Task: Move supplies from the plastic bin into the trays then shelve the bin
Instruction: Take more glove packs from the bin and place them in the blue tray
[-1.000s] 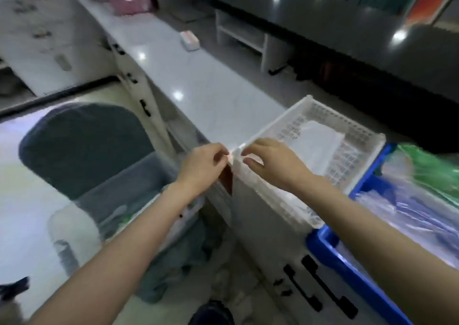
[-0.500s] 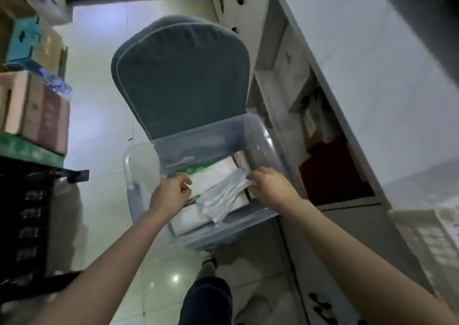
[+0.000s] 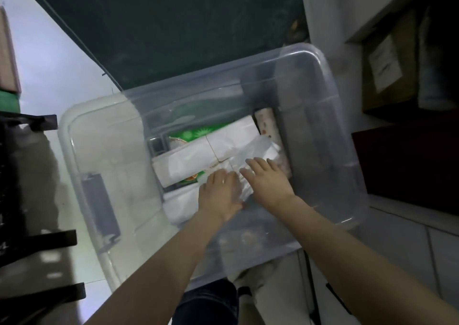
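A clear plastic bin [image 3: 330, 116] sits on a dark green chair, seen from above. Inside lie white paper-wrapped packs [image 3: 198, 158], a green printed pack [image 3: 198, 133] and a patterned roll [image 3: 268, 128] at the right wall. Both hands reach down into the bin. My left hand [image 3: 219, 193] and my right hand [image 3: 267, 180] press side by side on a crinkled clear plastic packet [image 3: 250, 153] that lies on top of the white packs. The fingers of both hands curl on its near edge; the blur hides how firm the hold is.
The dark green chair back [image 3: 173, 26] rises behind the bin. White cabinet fronts with black handles [image 3: 372, 262] stand at the right, with an open shelf holding a cardboard box [image 3: 387, 61]. A dark rack [image 3: 29, 250] stands at the left on the pale floor.
I turned from the white tray on the counter down to the bin. Both hands went deeper in and came together on the clear packet, and the view closed in on the bin.
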Tool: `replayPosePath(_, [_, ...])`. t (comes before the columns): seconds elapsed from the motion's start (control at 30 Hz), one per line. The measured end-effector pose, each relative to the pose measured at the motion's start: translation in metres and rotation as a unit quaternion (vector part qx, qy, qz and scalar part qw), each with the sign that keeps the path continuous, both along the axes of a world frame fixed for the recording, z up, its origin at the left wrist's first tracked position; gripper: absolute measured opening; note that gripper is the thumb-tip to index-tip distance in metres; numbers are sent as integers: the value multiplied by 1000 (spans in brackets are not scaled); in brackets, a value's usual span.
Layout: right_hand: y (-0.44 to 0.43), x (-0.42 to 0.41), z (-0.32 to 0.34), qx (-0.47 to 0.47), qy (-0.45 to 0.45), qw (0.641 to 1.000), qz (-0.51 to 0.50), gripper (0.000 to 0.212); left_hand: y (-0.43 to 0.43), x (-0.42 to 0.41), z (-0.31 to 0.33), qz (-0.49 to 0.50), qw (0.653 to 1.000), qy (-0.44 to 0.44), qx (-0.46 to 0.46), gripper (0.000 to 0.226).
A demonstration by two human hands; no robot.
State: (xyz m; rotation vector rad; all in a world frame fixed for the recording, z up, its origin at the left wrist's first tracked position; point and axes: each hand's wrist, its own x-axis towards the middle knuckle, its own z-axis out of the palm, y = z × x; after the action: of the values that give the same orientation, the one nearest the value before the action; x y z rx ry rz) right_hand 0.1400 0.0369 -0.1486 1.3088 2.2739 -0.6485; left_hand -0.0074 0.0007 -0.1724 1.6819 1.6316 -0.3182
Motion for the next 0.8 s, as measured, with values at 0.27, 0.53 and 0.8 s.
replayPosePath(0.27, [1,10,-19,98,30,995,17,52,-3,9,-23,12,995,33,89,53])
replayPosePath(0.53, [14,-5,1,119,36,992,22,50,10,-33,5,26,993,-58,104,48])
replayPosePath(0.8, [11,-12,58,67,81,993,-60,23,33,-68,73,-54,990,-99,79,43])
